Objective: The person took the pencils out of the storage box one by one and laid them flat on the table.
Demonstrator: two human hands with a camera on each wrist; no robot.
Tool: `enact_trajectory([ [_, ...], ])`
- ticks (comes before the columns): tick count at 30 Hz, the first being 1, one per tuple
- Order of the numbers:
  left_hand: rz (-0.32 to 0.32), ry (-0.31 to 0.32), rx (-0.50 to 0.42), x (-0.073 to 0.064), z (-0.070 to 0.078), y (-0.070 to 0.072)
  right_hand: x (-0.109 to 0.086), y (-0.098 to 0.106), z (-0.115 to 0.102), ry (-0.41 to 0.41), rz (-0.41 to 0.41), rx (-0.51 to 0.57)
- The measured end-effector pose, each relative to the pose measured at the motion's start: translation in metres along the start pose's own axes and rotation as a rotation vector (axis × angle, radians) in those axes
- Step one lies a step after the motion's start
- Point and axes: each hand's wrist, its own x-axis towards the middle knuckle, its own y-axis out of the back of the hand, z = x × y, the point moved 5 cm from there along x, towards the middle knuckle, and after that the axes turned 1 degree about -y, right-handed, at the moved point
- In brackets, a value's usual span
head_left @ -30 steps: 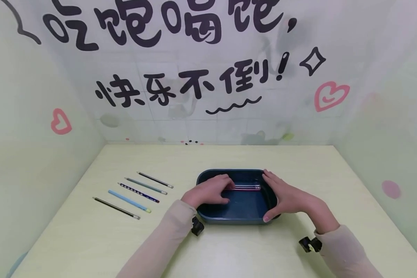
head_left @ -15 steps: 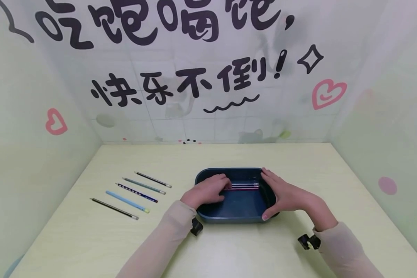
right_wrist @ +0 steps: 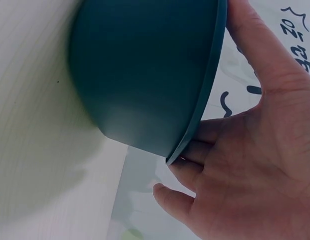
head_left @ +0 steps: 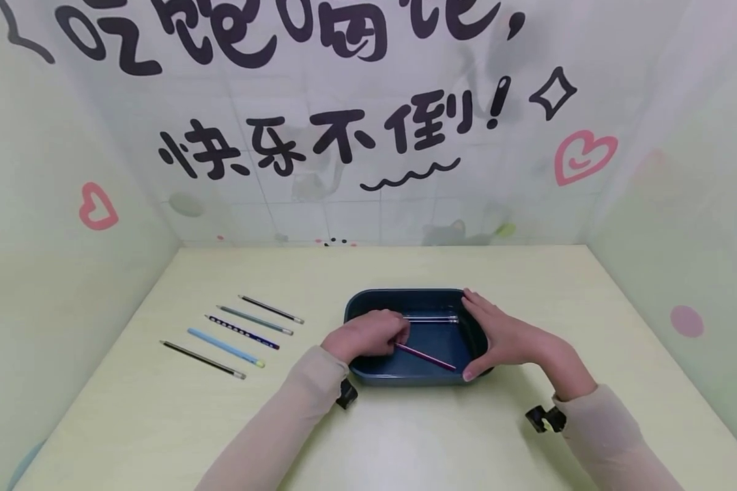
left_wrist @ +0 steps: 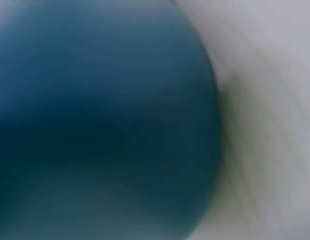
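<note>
A dark blue plastic bin (head_left: 405, 380) with rounded corners stands on the table. My left hand (head_left: 371, 334) reaches into it over the left end and pinches a dark red pencil (head_left: 430, 358), which slants toward the front right corner. Along the back inside lie other pencils (head_left: 430, 319), partly hidden by that hand. My right hand (head_left: 518, 339) grips the right end, thumb at the front corner and fingers over the back corner; in the right wrist view, fingers of the hand (right_wrist: 244, 155) hook over the rim. Only the bin's blurred outer wall (left_wrist: 110, 100) fills the left wrist view.
Left of the bin, several pencils lie in a slanted row: a light blue one (head_left: 224, 347), a dark patterned one (head_left: 242, 332), a teal one (head_left: 254, 320) and black ones (head_left: 203, 359). Decorated walls (head_left: 338, 218) enclose the pale table (head_left: 436, 443) at the back and sides.
My left hand has separated the dark red pencil from the others at the back of the bin and swung its end toward the front. My right hand stays on the bin's end.
</note>
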Motion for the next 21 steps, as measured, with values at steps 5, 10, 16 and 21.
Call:
enact_trajectory([
  [5, 0.039, -0.038, 0.028, 0.0, 0.001, 0.002, 0.0, 0.0, 0.0, 0.003, -0.003, 0.001],
  [10, 0.095, -0.042, -0.075, 0.0, -0.002, 0.005, 0.0, 0.001, -0.001, 0.008, 0.0, 0.003],
  [16, 0.188, -0.069, -0.182, -0.007, -0.001, 0.014, 0.0, 0.001, -0.002, 0.004, -0.003, 0.015],
  [21, 0.268, -0.08, -0.207, -0.014, 0.002, 0.025, 0.0, 0.001, -0.004, 0.012, -0.007, 0.015],
])
